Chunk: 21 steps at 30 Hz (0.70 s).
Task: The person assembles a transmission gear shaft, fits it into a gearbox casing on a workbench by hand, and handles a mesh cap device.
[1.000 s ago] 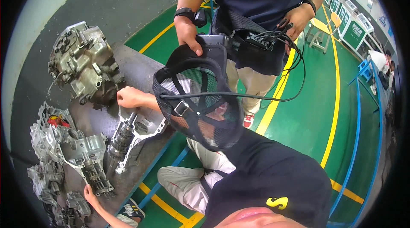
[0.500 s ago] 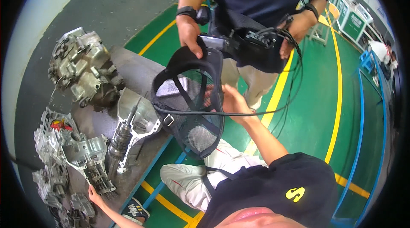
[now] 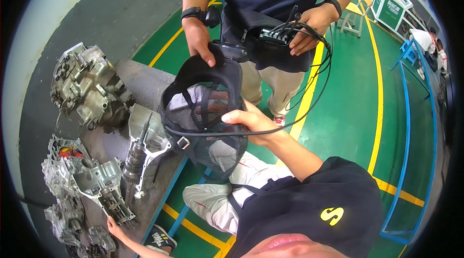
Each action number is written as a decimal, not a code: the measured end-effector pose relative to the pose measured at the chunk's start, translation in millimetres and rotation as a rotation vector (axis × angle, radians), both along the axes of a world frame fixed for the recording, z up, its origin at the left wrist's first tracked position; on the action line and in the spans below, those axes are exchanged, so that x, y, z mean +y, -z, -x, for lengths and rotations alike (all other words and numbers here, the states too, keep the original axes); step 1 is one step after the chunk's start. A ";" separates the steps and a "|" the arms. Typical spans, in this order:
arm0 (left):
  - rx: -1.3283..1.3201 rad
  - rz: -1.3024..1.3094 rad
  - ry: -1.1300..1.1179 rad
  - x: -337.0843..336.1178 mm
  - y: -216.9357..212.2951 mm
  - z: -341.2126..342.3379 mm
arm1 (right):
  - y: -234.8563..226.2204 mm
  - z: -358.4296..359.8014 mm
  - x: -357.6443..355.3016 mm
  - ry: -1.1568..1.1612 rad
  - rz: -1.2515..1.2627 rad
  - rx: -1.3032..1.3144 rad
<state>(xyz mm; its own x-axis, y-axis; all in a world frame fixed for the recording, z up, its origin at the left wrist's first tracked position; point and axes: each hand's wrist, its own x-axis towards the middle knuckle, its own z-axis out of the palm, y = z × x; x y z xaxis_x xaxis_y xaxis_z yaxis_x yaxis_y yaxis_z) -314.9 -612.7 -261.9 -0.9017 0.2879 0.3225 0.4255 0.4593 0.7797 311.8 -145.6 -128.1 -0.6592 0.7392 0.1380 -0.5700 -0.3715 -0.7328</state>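
Observation:
A black mesh cap (image 3: 220, 154) with straps, a buckle and a cable hangs in front of me, its inside toward me. My right hand (image 3: 258, 123) grips its right edge, thumb on the near side, the other fingers seen dimly through the mesh. Another person's hand (image 3: 200, 48) holds the cap's brim from the far side. That person's other hand (image 3: 311, 28) rests on a black pouch (image 3: 278, 57) with bundled cables. At the lower left, my left hand (image 3: 115, 229) has its fingers stretched against the lower edge of an opened gearbox housing (image 3: 99, 178) with gears inside.
A grey bench (image 3: 140, 72) carries a large dirty gearbox (image 3: 92, 89), a housing half (image 3: 152, 135) with a geared shaft, and several smaller castings (image 3: 65, 214). A blue metal frame (image 3: 408, 127) stands at right on the green floor. Two people are at far right.
The cap has shifted slightly left. My right thumb has come over the cap's near edge. The other person's hand at the cables has moved up and left. My left hand stays by the housing.

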 end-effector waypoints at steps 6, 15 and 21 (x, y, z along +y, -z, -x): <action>-0.085 0.024 -0.146 9.7 -35.7 -70.7 | 32.7 -16.6 -12.0 0.061 -0.164 -0.392; -0.107 -0.094 -0.152 58.8 -33.9 -41.7 | 117.8 -59.6 -25.9 0.276 -0.237 -0.443; -0.097 -0.168 -0.140 20.3 -27.0 -57.3 | 118.0 -42.1 -46.6 -0.004 -0.331 -0.444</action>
